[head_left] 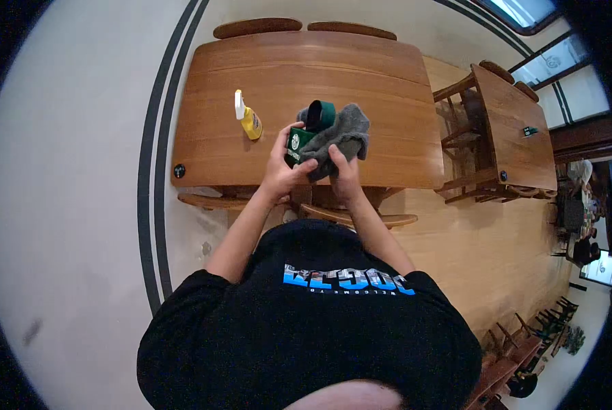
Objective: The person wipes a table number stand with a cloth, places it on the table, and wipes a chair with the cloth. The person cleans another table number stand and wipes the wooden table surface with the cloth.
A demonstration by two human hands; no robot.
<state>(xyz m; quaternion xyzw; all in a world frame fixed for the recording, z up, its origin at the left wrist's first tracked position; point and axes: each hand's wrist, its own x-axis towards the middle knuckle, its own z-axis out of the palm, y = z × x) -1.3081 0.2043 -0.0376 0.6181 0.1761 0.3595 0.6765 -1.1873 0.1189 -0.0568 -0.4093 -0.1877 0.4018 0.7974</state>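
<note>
Above the near edge of the wooden table (251,65), my left hand (284,164) is closed on a dark green holder (296,143) with a white logo. A round green rim with a dark opening shows at the holder's top. My right hand (345,174) grips a grey cloth (350,130), which is bunched against the holder's right side. Part of the cloth also shows behind the holder. Left of my hands, a yellow spray bottle (252,124) with a white trigger head stands on the table.
A black disc (179,171) lies at the table's near left corner. Chairs (350,217) line both long sides. To the right is another wooden table (518,130) with a small green item on it. A white wall (80,171) borders the left.
</note>
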